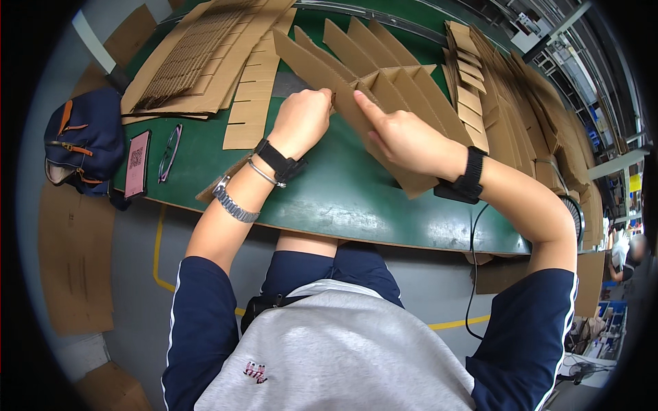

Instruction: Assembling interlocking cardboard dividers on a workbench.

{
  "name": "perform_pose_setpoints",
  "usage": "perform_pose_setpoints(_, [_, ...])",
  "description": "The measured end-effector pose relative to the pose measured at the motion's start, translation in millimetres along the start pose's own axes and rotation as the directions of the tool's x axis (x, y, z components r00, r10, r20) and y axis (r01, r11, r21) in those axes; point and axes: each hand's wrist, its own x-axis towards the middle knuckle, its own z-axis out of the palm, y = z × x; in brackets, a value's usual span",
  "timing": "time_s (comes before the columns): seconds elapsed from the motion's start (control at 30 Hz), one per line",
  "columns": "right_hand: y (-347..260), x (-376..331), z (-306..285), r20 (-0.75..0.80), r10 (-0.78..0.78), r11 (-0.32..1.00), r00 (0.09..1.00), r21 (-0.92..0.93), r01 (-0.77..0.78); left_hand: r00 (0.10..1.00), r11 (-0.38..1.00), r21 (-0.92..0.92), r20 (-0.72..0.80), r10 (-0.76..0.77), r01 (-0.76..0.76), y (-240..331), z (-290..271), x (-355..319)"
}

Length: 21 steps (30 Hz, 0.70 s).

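A brown cardboard divider (404, 92) of interlocked, slotted strips stands partly on edge on the green table, its panels fanning out toward the far side. My left hand (301, 122) is closed at the left of its near panel, fingertips pressed to the cardboard; the exact grip is partly hidden. Over that near panel lies my right hand (404, 140), index finger stretched along the top edge by a crossing joint. Its thumb is on the near face, and the other fingers are curled. A loose slotted strip (250, 103) lies left of my left hand.
Flat slotted cardboard sheets (199, 55) are stacked at the far left, and more cardboard pieces (507, 116) at the right. A navy bag (86, 140), a pink rectangular item (137, 164) and glasses (169, 154) occupy the left end. A black cable (471, 288) hangs over the front edge.
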Motion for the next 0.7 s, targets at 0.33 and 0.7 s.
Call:
perform_pose_setpoints(0.33, [6,1,-4,0.012,-0.053,0.999,0.999,-0.004,0.053,1.000,0.999,0.021,0.014,-0.025,0.024,-5,3,0])
perform_pose_setpoints(0.7, [12,-3,-2,-0.063,-0.055,0.998,0.996,0.026,0.057,0.998,1.000,0.030,0.058,0.004,-0.006,2,1,-3])
